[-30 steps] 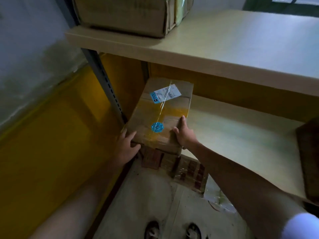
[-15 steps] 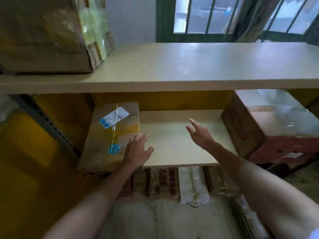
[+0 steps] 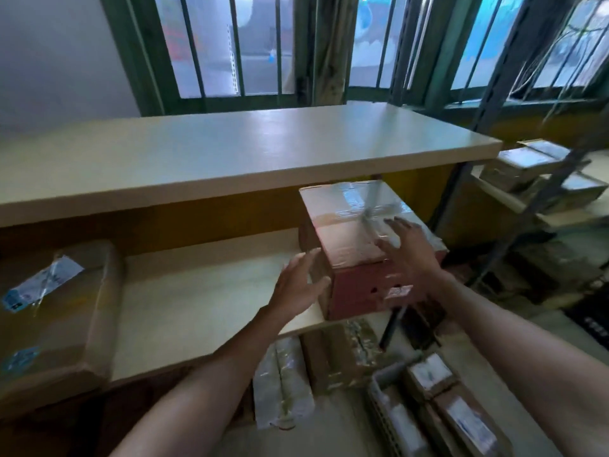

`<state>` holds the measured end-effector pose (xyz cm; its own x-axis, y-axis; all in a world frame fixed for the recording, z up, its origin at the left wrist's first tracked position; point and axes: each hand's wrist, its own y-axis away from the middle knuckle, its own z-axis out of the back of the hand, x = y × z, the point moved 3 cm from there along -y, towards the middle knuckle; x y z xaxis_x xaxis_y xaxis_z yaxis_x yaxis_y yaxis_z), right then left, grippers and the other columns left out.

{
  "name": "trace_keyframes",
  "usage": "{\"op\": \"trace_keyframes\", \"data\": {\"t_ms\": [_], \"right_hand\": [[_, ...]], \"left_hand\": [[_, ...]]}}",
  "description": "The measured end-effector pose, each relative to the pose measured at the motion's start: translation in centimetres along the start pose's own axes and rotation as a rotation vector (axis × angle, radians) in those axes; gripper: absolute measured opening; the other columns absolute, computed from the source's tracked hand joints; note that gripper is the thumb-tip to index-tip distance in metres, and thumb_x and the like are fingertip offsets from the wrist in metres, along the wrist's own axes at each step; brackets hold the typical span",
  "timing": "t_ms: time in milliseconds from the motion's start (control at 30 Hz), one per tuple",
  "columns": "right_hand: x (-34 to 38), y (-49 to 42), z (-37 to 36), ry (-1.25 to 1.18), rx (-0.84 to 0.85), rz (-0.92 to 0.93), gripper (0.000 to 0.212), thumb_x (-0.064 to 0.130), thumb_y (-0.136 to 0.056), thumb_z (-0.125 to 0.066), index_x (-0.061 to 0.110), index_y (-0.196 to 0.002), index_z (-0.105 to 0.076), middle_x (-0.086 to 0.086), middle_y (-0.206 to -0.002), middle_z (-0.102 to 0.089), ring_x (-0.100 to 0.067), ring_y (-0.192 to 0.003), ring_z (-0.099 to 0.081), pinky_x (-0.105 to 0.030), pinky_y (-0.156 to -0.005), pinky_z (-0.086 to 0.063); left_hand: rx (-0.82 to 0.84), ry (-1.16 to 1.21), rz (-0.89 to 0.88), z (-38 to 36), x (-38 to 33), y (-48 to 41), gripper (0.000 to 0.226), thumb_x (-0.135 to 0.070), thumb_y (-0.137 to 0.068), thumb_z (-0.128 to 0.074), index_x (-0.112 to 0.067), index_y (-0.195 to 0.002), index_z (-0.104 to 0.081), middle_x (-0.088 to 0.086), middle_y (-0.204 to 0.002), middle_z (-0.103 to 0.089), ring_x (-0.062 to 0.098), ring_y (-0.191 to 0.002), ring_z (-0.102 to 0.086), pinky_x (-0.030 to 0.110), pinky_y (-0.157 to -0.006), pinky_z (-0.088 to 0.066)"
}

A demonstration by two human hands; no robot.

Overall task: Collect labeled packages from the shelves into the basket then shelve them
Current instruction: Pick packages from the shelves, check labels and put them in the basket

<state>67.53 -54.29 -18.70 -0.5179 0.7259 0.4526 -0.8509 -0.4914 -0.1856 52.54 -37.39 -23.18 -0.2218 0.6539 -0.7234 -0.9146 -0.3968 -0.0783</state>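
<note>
A reddish-brown taped box (image 3: 349, 239) with a small label on its front stands at the right end of the middle shelf (image 3: 204, 291). My left hand (image 3: 301, 285) is open beside the box's left front corner, fingers spread, touching or nearly touching it. Over the box's top right side hovers my right hand (image 3: 408, 249), open with the palm down. A brown package (image 3: 56, 308) with a white label and blue stickers lies at the left end of the same shelf. A basket (image 3: 379, 400) holding several labeled packages sits on the floor at the lower right.
The upper shelf board (image 3: 230, 150) overhangs the middle shelf. Wrapped packages (image 3: 283, 384) lie under the shelf on the floor. A neighbouring rack (image 3: 540, 179) with more boxes stands at the right. Barred windows (image 3: 263, 44) are behind.
Both hands let go of the brown package on the left and moved right to the reddish box. My view swung right and up.
</note>
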Motion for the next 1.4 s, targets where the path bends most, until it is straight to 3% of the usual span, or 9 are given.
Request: {"op": "trace_keyframes", "data": {"t_ms": [333, 500, 700, 833, 933, 1067, 1133, 1267, 1400], "right_hand": [[-11.9, -2.3, -0.7, -0.004, 0.176, -0.126, 0.097, 0.058, -0.062, -0.076, 0.026, -0.142, -0.032, -0.004, -0.144, -0.02, -0.031, -0.126, -0.024, -0.043, -0.106, -0.032], [-13.2, -3.9, -1.3, -0.103, 0.277, -0.155, 0.114, 0.058, -0.053, -0.081, 0.033, -0.146, -0.019, -0.012, -0.139, -0.025, -0.033, -0.129, -0.032, -0.042, -0.107, -0.035], [-12.6, -3.0, -0.7, -0.184, 0.227, -0.018, 0.099, 0.053, -0.053, -0.082, 0.033, -0.14, -0.039, -0.003, -0.105, -0.043, -0.023, -0.103, -0.048, -0.028, -0.084, -0.039], [-9.9, -2.6, -0.3, -0.256, 0.232, 0.061, 0.088, 0.06, -0.052, -0.075, 0.03, -0.132, -0.052, -0.006, -0.103, -0.05, -0.018, -0.095, -0.048, -0.019, -0.079, -0.035], [-6.1, -2.6, 0.4, -0.269, 0.174, 0.209, 0.074, 0.057, -0.064, -0.072, 0.016, -0.125, -0.06, -0.009, -0.105, -0.064, -0.011, -0.092, -0.051, -0.004, -0.07, -0.03], [-2.6, -1.9, 2.7, -0.327, 0.147, 0.312, 0.071, 0.065, -0.068, -0.058, 0.014, -0.117, -0.066, -0.001, -0.098, -0.071, -0.011, -0.086, -0.066, -0.017, -0.071, -0.047], [-1.5, -1.1, 4.1, -0.342, 0.208, 0.358, 0.068, 0.066, -0.068, -0.054, 0.02, -0.116, -0.067, 0.01, -0.095, -0.068, 0.004, -0.075, -0.063, -0.008, -0.067, -0.048], [0.3, 0.6, 5.5, -0.45, 0.341, 0.345, 0.037, 0.062, -0.074, -0.053, 0.044, -0.103, -0.064, 0.015, -0.097, -0.069, 0.012, -0.08, -0.063, -0.007, -0.069, -0.049], [2.0, 2.8, 5.7, -0.698, 0.301, 0.231, 0.049, 0.065, -0.077, -0.05, 0.047, -0.122, -0.052, 0.018, -0.121, -0.059, -0.001, -0.107, -0.057, -0.014, -0.078, -0.043]], "left_hand": [[-0.056, 0.067, 0.13, -6.2, -1.1, -2.2, 0.06, -0.028, -0.084, -0.062, -0.036, -0.133, -0.028, 0.007, -0.128, -0.052, 0.025, -0.106, -0.056, 0.038, -0.085, -0.049], [-0.072, 0.114, 0.141, -6.7, -0.6, -2.7, 0.059, -0.023, -0.085, -0.064, -0.031, -0.132, -0.029, 0.008, -0.124, -0.059, 0.024, -0.101, -0.061, 0.027, -0.08, -0.046], [-0.14, 0.172, 0.145, -6.0, 0.2, 0.7, 0.087, -0.017, -0.075, -0.075, -0.035, -0.139, -0.019, 0.001, -0.138, -0.048, 0.021, -0.121, -0.05, 0.031, -0.097, -0.042], [-0.123, 0.056, 0.204, -3.5, 3.0, 5.1, 0.127, -0.047, -0.051, -0.085, -0.042, -0.141, 0.004, -0.008, -0.15, -0.027, 0.01, -0.131, -0.033, 0.035, -0.102, -0.037], [-0.173, -0.052, 0.304, -2.1, 5.6, 7.6, 0.128, -0.037, -0.053, -0.087, -0.032, -0.145, 0.002, -0.004, -0.152, -0.025, 0.022, -0.135, -0.03, 0.04, -0.101, -0.032], [-0.174, -0.079, 0.396, -0.8, 7.3, 9.3, 0.124, -0.033, -0.054, -0.088, -0.025, -0.147, -0.006, 0.002, -0.152, -0.025, 0.032, -0.137, -0.025, 0.046, -0.105, -0.029], [-0.232, -0.032, 0.332, 0.2, 7.2, 9.7, 0.123, -0.034, -0.051, -0.089, -0.023, -0.146, -0.011, 0.002, -0.147, -0.036, 0.029, -0.133, -0.034, 0.048, -0.103, -0.036], [-0.243, 0.285, 0.166, 0.6, 6.2, 12.3, 0.091, -0.052, -0.044, -0.087, -0.048, -0.123, -0.042, -0.016, -0.115, -0.064, 0.006, -0.107, -0.061, 0.023, -0.083, -0.053], [-0.366, 0.484, 0.248, 1.1, 6.6, 14.5, 0.093, -0.051, -0.042, -0.086, -0.039, -0.126, -0.047, -0.016, -0.108, -0.066, -0.006, -0.095, -0.062, 0.007, -0.068, -0.049]]}}
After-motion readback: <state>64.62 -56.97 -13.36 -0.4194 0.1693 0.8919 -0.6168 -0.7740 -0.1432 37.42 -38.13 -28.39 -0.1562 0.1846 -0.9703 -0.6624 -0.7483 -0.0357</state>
